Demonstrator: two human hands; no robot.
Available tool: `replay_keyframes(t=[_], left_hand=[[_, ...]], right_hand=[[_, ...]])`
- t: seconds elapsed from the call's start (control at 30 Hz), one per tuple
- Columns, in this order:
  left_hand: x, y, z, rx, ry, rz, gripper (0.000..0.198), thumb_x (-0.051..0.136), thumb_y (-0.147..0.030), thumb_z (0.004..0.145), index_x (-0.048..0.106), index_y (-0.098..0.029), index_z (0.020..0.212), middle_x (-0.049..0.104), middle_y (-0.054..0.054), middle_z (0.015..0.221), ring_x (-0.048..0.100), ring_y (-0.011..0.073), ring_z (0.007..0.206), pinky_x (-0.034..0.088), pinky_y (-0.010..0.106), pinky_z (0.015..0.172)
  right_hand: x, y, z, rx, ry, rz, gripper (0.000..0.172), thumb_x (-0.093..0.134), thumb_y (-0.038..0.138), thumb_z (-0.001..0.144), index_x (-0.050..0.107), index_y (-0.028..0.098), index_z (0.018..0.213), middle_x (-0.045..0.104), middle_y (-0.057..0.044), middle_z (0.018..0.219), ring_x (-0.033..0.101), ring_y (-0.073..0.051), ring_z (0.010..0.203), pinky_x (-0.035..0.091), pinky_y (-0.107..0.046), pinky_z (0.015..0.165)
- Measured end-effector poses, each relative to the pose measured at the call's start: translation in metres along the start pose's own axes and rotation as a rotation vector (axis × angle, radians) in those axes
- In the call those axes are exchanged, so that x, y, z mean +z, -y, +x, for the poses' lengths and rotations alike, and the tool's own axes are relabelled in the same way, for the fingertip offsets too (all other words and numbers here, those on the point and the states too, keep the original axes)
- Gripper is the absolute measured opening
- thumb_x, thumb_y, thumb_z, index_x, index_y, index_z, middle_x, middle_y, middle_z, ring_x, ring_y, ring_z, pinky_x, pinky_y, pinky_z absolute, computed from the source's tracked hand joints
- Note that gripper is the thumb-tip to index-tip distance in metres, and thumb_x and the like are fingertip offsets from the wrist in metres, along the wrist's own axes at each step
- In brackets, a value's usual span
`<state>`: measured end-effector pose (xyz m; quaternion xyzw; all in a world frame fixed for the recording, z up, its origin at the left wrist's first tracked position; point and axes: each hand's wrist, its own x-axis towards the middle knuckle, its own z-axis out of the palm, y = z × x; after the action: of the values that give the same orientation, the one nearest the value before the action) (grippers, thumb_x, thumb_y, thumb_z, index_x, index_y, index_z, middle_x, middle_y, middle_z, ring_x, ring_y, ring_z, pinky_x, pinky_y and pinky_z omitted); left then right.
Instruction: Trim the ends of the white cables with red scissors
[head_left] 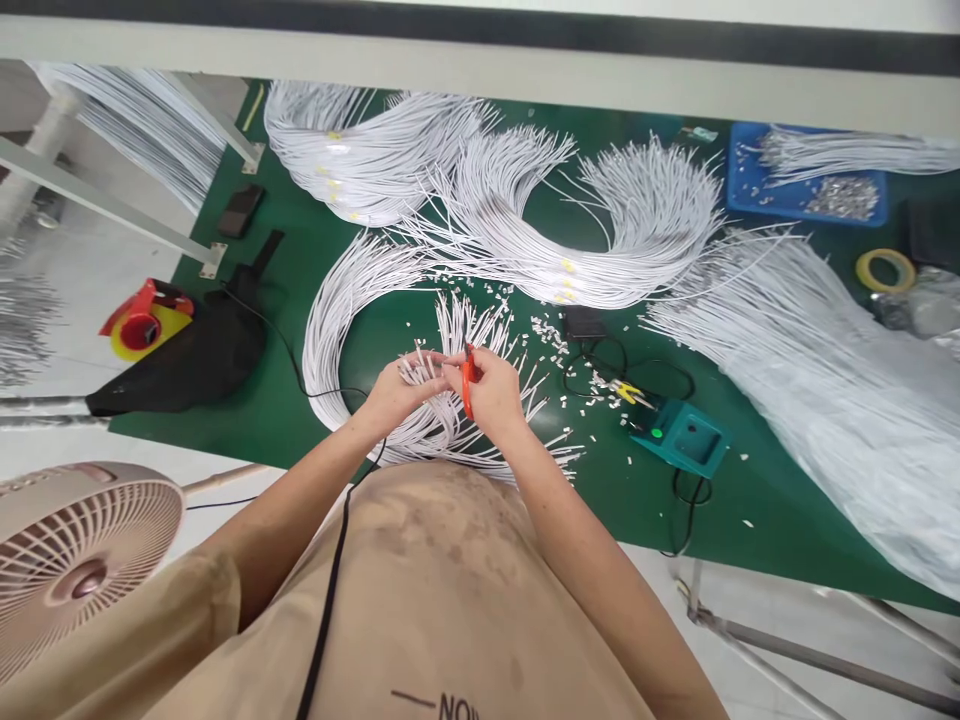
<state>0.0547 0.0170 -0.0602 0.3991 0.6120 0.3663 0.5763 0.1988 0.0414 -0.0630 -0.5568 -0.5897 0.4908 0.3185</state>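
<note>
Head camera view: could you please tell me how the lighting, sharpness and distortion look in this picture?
Head view: even, soft light, with no hard shadows on the green mat. Head view: wide-angle bending curves the table's far edge and stretches the fan at the corner. Head view: the left hand and right hand with the red cutters are fairly sharp; the white wire ends are slightly soft.

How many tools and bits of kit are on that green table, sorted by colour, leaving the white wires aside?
Red or orange: 2, cutter in right hand, tape dispenser
Blue: 1, tray
Teal: 1, box
Yellow: 1, tape roll
Total: 5
</note>
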Motion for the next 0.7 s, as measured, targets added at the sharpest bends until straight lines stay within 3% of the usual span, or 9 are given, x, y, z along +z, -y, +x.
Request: replay_keyframes(t=[0.23,0.37,0.43,0.53,0.7], left_hand=[[0.005,-0.001,-0.005,0.017,0.050,-0.159,0.026,0.065,-0.037,0.070,0.060,-0.014,0.082,0.062,0.002,0.068,0.057,0.0132,0.067,0.043,0.027,0.069],[0.004,-0.007,-0.007,0.009,0.103,-0.132,0.027,0.062,-0.039,0.072,0.060,-0.013,0.080,0.060,0.002,0.066,0.055,0.0129,0.064,0.041,0.026,0.067],[0.003,-0.009,-0.008,0.011,0.101,-0.123,0.027,0.061,-0.039,0.073,0.060,-0.013,0.079,0.060,0.002,0.066,0.055,0.0128,0.064,0.041,0.026,0.067],[0.003,-0.011,-0.008,0.015,0.075,-0.098,0.025,0.061,-0.038,0.073,0.059,-0.014,0.079,0.061,0.001,0.065,0.056,0.0130,0.064,0.042,0.027,0.067],[0.002,-0.007,-0.006,0.040,0.030,-0.043,0.023,0.062,-0.035,0.072,0.059,-0.014,0.082,0.062,0.001,0.064,0.057,0.0134,0.063,0.043,0.027,0.066]], right_hand=[[0.000,0.006,0.001,0.170,0.101,0.458,0.025,0.063,0.037,0.066,0.066,0.015,0.078,0.059,0.001,0.057,0.055,-0.012,0.056,0.043,-0.026,0.063],[-0.004,0.009,0.002,0.170,0.228,0.535,0.026,0.062,0.040,0.068,0.064,0.015,0.074,0.059,0.001,0.056,0.055,-0.012,0.056,0.043,-0.027,0.066],[-0.006,0.005,0.001,0.165,0.179,0.431,0.027,0.059,0.041,0.071,0.064,0.015,0.076,0.062,-0.001,0.064,0.056,-0.012,0.062,0.043,-0.026,0.067],[-0.010,-0.003,-0.001,0.137,0.077,0.046,0.026,0.055,0.040,0.074,0.066,0.016,0.079,0.065,-0.003,0.079,0.058,-0.014,0.072,0.041,-0.025,0.068],[-0.014,-0.005,-0.006,-0.006,0.191,-0.596,0.024,0.049,0.037,0.078,0.065,0.019,0.078,0.065,-0.006,0.087,0.059,-0.018,0.079,0.039,-0.026,0.067]])
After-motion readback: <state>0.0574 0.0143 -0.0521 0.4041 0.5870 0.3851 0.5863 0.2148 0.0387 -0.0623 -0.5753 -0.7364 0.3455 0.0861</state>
